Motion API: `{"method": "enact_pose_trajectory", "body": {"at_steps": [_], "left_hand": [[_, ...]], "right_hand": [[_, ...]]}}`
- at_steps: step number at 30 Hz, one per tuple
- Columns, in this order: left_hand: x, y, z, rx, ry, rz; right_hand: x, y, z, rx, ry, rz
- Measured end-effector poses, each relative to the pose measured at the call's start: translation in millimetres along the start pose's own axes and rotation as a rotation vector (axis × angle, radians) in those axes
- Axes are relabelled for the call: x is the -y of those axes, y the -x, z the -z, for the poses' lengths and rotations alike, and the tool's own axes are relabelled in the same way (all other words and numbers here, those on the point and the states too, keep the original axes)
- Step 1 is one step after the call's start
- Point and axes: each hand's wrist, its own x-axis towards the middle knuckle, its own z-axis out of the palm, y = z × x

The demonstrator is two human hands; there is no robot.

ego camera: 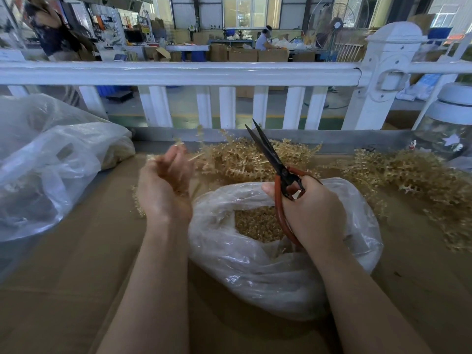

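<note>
Head view: both hands up over the bench, above an open plastic bag.
Left hand: raised, palm turned inward, fingers curled; motion-blurred. It pinches a thin tan sprig whose tips poke out above the fingertips. Exact finger placement can't be read through the blur.
Right hand: wrapped tight round the red handles of the scissors, thumb on the near loop, other fingers through the far loop.
Scissors: held upright, tilted a bit left, dark blades pointing up and away, parted only slightly at the tips. Blades touch nothing; the sprig is off to their left, apart.
Plastic bag: lies on the bench right under the right hand, mouth open, small tan cut pieces inside.
Sprig pile: loose tan sprigs heaped on the bench behind the bag, just past both hands.
Second pile: more sprigs spread along the right side of the bench.
Large bag: crumpled clear plastic at the left of the bench, well apart from the hands.
Railing: white fence along the far edge of the bench.
Jar: clear, white lid, far right corner.
</note>
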Motion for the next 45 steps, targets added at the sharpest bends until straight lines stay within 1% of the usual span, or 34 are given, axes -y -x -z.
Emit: {"method": "enact_pose_trajectory", "body": {"at_steps": [2, 5, 7, 9, 11, 12, 15, 16, 17, 19, 21, 24, 26, 27, 29, 32, 37, 39, 45], "left_hand": [[-8, -7, 8, -0.164, -0.004, -0.076], [-11, -13, 20, -0.407, -0.119, -0.202], [-10, -15, 24, -0.513, -0.208, -0.273], [-9, -19, 26, -0.606, -0.298, -0.306], [-8, -21, 28, -0.658, -0.388, -0.348], [-8, -21, 28, -0.688, -0.481, -0.368], [-9, -15, 24, -0.794, -0.896, -0.451], [-8, -13, 21, -0.770, -0.986, -0.510], [-6, -10, 18, -0.685, -1.046, -0.588], [4, -5, 13, -0.376, -1.104, -0.700], [18, 0, 10, -0.059, -1.201, -0.711], [40, 1, 12, 0.353, -1.543, -0.747], [53, -2, 15, 0.610, -1.787, -0.691], [58, -3, 16, 0.695, -1.867, -0.646], [62, -6, 18, 0.763, -1.911, -0.582], [66, -11, 19, 0.768, -1.891, -0.528], [70, -17, 20, 0.822, -1.955, -0.408], [71, -18, 19, 0.807, -1.963, -0.404], [70, -16, 21, 0.709, -1.955, -0.480]], "right_hand": [[0, 0, 0, 0.007, 0.005, -0.005], [-1, 0, -1, 0.015, 0.024, -0.011], [-2, 0, -1, 0.016, 0.035, -0.008], [-2, 0, -1, 0.032, 0.040, -0.013], [-2, 0, -1, 0.060, 0.045, -0.027], [-2, 0, -1, 0.066, 0.052, -0.031], [-2, -1, -1, 0.070, 0.093, -0.041], [-2, -1, -1, 0.072, 0.118, -0.043], [-2, -1, -1, 0.073, 0.143, -0.044], [-1, -1, -2, 0.072, 0.174, -0.047], [-2, -2, -3, 0.083, 0.194, -0.053], [-5, -4, -4, 0.112, 0.211, -0.068], [-6, -4, -6, 0.115, 0.204, -0.071], [-6, -4, -6, 0.114, 0.198, -0.069], [-6, -4, -6, 0.108, 0.188, -0.064], [-6, -4, -5, 0.090, 0.157, -0.075], [-5, -4, -6, 0.104, 0.158, -0.084], [-5, -4, -6, 0.107, 0.161, -0.085], [-7, -3, -9, 0.088, 0.177, -0.077]]}}
